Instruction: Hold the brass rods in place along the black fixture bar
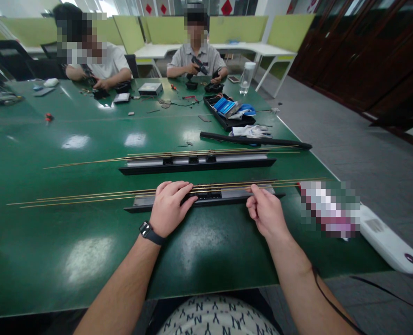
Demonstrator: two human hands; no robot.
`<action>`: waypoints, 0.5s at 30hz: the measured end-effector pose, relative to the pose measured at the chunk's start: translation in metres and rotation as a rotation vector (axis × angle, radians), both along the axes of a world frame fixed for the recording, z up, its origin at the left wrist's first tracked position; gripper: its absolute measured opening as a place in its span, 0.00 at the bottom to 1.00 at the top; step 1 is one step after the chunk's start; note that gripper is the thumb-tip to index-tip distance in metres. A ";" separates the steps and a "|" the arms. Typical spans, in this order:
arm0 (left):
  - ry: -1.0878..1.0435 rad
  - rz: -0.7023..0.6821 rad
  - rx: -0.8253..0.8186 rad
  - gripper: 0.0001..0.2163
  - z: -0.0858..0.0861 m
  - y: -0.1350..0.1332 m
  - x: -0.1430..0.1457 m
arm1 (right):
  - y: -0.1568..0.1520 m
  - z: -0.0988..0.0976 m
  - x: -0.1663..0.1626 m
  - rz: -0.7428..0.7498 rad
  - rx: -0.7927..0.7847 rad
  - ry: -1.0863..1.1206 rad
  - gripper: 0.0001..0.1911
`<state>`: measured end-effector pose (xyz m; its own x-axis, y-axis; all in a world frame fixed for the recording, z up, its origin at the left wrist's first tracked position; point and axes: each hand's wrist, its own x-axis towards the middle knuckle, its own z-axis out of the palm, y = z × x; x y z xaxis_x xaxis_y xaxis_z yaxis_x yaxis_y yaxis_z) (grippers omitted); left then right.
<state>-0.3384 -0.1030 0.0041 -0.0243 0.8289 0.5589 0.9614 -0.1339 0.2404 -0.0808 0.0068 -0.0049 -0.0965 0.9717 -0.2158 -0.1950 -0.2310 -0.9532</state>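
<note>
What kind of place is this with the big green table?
Probably an office room used as a workshop. White desks and yellow-green partitions suggest an office; a person across the green table holds what seems to be a power drill.

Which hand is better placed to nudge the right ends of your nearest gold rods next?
Probably the right hand: it's at the gold rods, closer to their right ends. The left hand is farther away, over the left part of the black-edged strip.
</note>
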 end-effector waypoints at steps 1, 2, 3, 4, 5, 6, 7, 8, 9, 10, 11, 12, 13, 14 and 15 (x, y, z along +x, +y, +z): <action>0.000 0.000 -0.001 0.13 0.000 0.000 0.000 | 0.000 0.001 0.000 -0.011 -0.005 0.005 0.19; 0.000 0.000 -0.002 0.13 0.000 0.000 0.000 | 0.000 0.001 0.001 -0.035 -0.014 0.011 0.18; -0.001 -0.001 -0.003 0.13 -0.001 0.000 0.000 | 0.000 0.002 0.001 -0.069 -0.022 0.017 0.18; -0.002 -0.001 -0.005 0.13 -0.001 0.000 -0.001 | 0.001 0.003 0.002 -0.105 -0.029 0.021 0.17; -0.002 -0.002 -0.006 0.13 -0.001 0.000 -0.001 | 0.001 0.003 0.002 -0.136 -0.034 0.025 0.17; -0.002 -0.002 -0.006 0.13 -0.001 0.000 -0.001 | 0.001 0.003 0.002 -0.153 -0.037 0.028 0.17; -0.002 -0.002 -0.006 0.13 -0.002 0.000 -0.001 | 0.002 0.003 0.003 -0.153 -0.039 0.030 0.17; -0.002 -0.002 -0.006 0.13 -0.002 0.000 -0.001 | 0.001 0.002 0.002 -0.138 -0.038 0.029 0.17; -0.001 -0.003 -0.006 0.13 -0.002 0.000 -0.001 | 0.001 0.002 0.002 -0.114 -0.034 0.027 0.17; -0.001 -0.003 -0.006 0.13 -0.001 0.000 -0.001 | 0.001 0.001 0.002 -0.086 -0.029 0.024 0.17; -0.001 -0.004 -0.007 0.13 -0.001 0.000 -0.001 | 0.001 0.001 0.002 -0.062 -0.024 0.022 0.18; 0.000 -0.004 -0.007 0.13 -0.001 0.000 -0.001 | 0.001 0.001 0.002 -0.047 -0.020 0.022 0.17; 0.002 -0.004 -0.006 0.13 -0.001 0.000 -0.001 | 0.001 0.000 0.002 -0.048 -0.017 0.023 0.17; 0.003 -0.004 -0.004 0.13 -0.001 0.000 -0.001 | 0.001 0.000 0.002 -0.062 -0.018 0.025 0.17; 0.004 -0.004 -0.002 0.13 -0.001 0.000 -0.001 | 0.001 0.001 0.003 -0.090 -0.020 0.028 0.17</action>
